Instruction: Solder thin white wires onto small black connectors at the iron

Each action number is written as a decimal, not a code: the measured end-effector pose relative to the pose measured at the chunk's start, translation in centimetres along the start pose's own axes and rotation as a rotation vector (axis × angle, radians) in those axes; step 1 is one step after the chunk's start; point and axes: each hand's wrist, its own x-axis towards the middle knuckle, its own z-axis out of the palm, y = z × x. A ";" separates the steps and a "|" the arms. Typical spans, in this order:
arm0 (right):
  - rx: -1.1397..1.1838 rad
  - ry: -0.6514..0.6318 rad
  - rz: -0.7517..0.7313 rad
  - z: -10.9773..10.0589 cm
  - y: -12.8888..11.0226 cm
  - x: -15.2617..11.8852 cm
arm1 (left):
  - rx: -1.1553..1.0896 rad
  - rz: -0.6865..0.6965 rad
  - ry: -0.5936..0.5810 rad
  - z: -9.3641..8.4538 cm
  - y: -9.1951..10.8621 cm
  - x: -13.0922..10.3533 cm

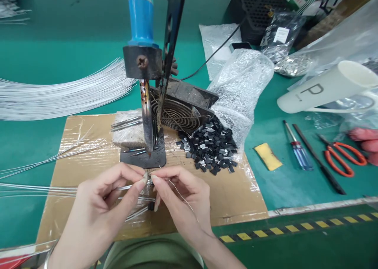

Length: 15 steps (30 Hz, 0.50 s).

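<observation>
My left hand (109, 206) is closed, thumb and forefinger pinching the end of a grey wire (125, 187). Close beside it, my right hand (183, 206) is also closed in a pinch, with a thin solder wire (184, 198) running back over its palm. The fingertips of both hands nearly meet, and a tiny part between them is too small to make out. Just above them points the tip of a soldering iron (147, 119), fixed in a black clamp (142, 62). Under my hands lie more grey wires and a small black piece (151, 206).
Behind the iron stands a dusty fan (180, 113), beside a heap of small black connectors (211, 147). Cardboard (236, 198) covers the green bench. A wire bundle (59, 97) lies left; a yellow sponge (268, 156), screwdriver (298, 147), orange-handled cutters (339, 154) and white mug (325, 89) are right.
</observation>
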 end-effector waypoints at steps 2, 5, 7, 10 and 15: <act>0.012 0.002 0.008 0.0 0.0 0.0 | -0.003 -0.007 0.000 0.1 -0.2 -0.1; 0.033 -0.002 0.016 -0.1 0.1 0.0 | -0.023 -0.007 -0.008 0.1 -0.5 -0.3; 0.045 -0.006 0.026 -0.1 0.2 0.0 | -0.040 0.003 -0.009 0.0 -0.8 -0.4; 0.057 -0.009 0.043 -0.2 0.4 -0.1 | -0.051 -0.003 -0.011 0.1 -1.1 -0.5; 0.101 -0.007 0.063 -0.1 0.4 -0.3 | -0.017 -0.006 -0.025 0.1 -1.3 -0.7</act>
